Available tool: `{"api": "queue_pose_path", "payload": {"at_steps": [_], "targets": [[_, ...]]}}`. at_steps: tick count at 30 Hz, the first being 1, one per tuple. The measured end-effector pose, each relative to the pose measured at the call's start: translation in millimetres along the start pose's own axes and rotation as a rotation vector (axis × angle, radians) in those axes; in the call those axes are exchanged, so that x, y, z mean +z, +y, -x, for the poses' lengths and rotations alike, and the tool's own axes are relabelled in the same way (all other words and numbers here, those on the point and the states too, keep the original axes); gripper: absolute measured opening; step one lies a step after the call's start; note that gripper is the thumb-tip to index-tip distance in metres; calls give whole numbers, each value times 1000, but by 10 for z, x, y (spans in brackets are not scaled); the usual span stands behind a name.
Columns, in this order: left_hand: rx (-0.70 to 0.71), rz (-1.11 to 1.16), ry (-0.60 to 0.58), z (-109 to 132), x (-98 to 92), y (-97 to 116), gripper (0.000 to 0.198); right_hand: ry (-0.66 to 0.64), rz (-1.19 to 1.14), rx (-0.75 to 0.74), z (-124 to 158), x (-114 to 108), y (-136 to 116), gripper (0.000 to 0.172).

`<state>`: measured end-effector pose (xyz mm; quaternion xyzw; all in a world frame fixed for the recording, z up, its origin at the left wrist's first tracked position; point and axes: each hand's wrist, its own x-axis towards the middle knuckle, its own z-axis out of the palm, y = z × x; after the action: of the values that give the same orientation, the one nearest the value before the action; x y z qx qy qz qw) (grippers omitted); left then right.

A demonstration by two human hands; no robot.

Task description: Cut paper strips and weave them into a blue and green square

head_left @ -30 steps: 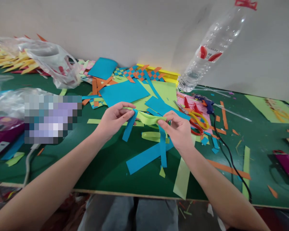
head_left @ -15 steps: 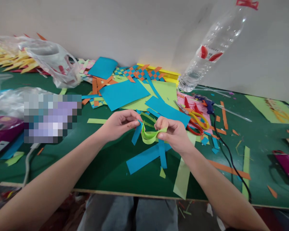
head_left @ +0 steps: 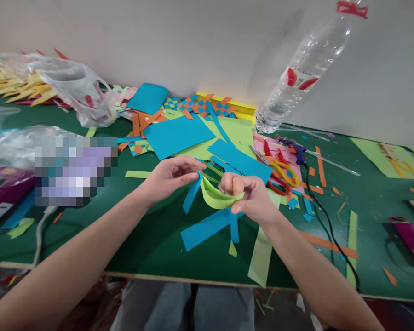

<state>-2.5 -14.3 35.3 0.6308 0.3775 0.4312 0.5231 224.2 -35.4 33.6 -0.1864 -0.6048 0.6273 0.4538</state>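
Note:
Between my hands, above the green table, is a bundle of curved light green paper strips (head_left: pixel 218 200). My left hand (head_left: pixel 174 178) pinches its left end, where a blue paper strip (head_left: pixel 192 193) hangs down from the fingertips. Thumb and curled fingers of my right hand (head_left: pixel 250 193) close on the right end of the green strips. Below them a wide blue strip (head_left: pixel 205 230) lies on the table, with a narrow blue strip (head_left: pixel 234 227) near its right end. The strips' ends inside my fingers are partly hidden.
Blue paper sheets (head_left: pixel 179 133) and woven paper pieces (head_left: pixel 207 107) lie behind my hands. Scissors (head_left: pixel 279 172), a glue gun (head_left: pixel 298 153) with its black cord (head_left: pixel 319 211), and a tilted plastic bottle (head_left: pixel 300 78) are to the right. A blurred-out device (head_left: pixel 76 174) lies left.
My right hand has moved slightly right and down, and the green strips stretch wider between my hands. The blue strip at my left fingers has swung a little left.

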Motion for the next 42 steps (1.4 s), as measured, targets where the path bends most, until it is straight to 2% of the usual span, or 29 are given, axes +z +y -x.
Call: {"api": "queue_pose_path", "payload": {"at_steps": [5, 13, 15, 19, 22, 25, 30, 36, 42], "targets": [[-4, 60, 40, -8, -12, -46, 17, 17, -34, -48, -19, 7, -15, 40], [26, 75, 5, -12, -18, -42, 18, 8, -95, -62, -16, -10, 4, 46], [32, 81, -35, -8, -14, -27, 19, 10, -26, -45, -6, 4, -6, 44], [42, 113, -184, 8, -6, 15, 30, 60, 297, -2, 3, 74, -48, 38], [34, 82, -231, 15, -4, 42, 19, 17, 361, -19, -1, 123, -75, 40], [27, 50, -220, 8, -8, 41, 17, -36, 307, -66, -3, 146, -91, 43], [53, 32, -140, -16, -21, -20, 20, -48, 229, -85, 12, 157, -89, 46], [138, 38, -135, -18, -25, -36, 11, -39, 339, -141, 16, 182, -60, 39], [112, 93, -120, -17, -14, 1, 11, -52, 333, -134, 14, 176, -55, 40]]}}
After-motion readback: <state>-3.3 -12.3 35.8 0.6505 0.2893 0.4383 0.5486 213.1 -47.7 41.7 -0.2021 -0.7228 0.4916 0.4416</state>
